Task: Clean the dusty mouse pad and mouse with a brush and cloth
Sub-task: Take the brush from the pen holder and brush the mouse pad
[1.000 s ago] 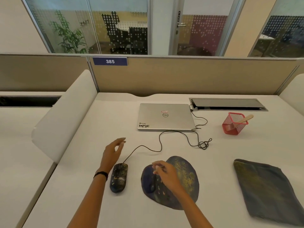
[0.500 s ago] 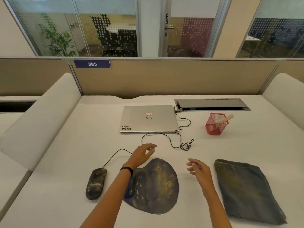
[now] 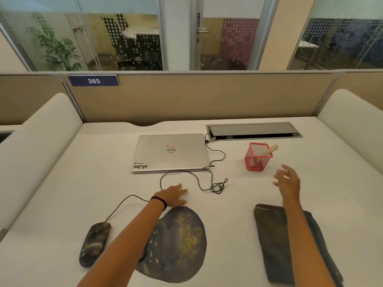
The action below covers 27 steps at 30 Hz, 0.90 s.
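we see a closed silver laptop lying flat on the white surface, a sticker near its front left corner. a black cable runs from its right rear corner toward the open cable hatch set into the surface behind it. right of the laptop stands a red mesh cup. a tan partition closes the back, bearing a blue plate marked 385. beyond it, glass walls show a potted plant and a door.
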Tool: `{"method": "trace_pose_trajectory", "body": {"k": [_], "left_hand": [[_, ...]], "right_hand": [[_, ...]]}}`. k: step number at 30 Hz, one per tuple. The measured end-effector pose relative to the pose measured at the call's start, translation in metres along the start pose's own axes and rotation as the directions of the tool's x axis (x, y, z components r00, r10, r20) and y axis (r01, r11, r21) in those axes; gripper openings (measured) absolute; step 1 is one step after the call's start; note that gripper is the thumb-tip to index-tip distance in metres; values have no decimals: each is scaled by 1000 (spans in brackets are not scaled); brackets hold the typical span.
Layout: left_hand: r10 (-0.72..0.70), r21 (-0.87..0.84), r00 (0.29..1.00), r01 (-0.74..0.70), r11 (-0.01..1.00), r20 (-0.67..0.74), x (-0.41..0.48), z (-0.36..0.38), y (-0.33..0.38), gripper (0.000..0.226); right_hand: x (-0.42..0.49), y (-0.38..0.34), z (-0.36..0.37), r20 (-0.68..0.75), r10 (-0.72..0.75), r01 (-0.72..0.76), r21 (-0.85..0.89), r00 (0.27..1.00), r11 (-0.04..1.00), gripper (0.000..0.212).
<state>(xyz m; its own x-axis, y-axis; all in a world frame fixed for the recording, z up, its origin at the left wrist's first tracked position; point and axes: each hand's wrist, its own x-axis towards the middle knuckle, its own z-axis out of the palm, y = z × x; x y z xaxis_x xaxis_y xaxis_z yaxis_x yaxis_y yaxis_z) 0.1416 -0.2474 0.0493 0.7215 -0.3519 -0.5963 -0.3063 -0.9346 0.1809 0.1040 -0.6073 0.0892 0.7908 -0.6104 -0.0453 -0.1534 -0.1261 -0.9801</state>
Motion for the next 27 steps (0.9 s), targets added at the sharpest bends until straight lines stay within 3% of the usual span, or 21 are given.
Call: {"method": "trace_pose_trajectory", "body": {"k": [5, 9, 13, 20, 27], "left_hand": [[35, 5, 999, -35, 999, 33, -5, -7, -5, 63], [45, -5, 998, -45, 999, 43, -7, -4, -7, 61], [54, -26, 997, -53, 998, 46, -8, -9, -8, 59], [46, -71, 997, -42, 997, 56, -10, -8, -9, 59], [39, -110, 998, -33, 993, 55, -9, -7, -7, 58]], "right_hand": [[58, -20, 5, -80, 9, -22, -164, 997, 986, 56], [91, -21, 7, -76, 105, -119, -200, 992, 973, 68], [110, -26, 17, -58, 89, -99, -212, 994, 972, 73], [116, -26, 33, -3, -207, 187, -411, 978, 892, 32], [121, -22, 41, 149, -188, 235, -428, 971, 873, 24]]}}
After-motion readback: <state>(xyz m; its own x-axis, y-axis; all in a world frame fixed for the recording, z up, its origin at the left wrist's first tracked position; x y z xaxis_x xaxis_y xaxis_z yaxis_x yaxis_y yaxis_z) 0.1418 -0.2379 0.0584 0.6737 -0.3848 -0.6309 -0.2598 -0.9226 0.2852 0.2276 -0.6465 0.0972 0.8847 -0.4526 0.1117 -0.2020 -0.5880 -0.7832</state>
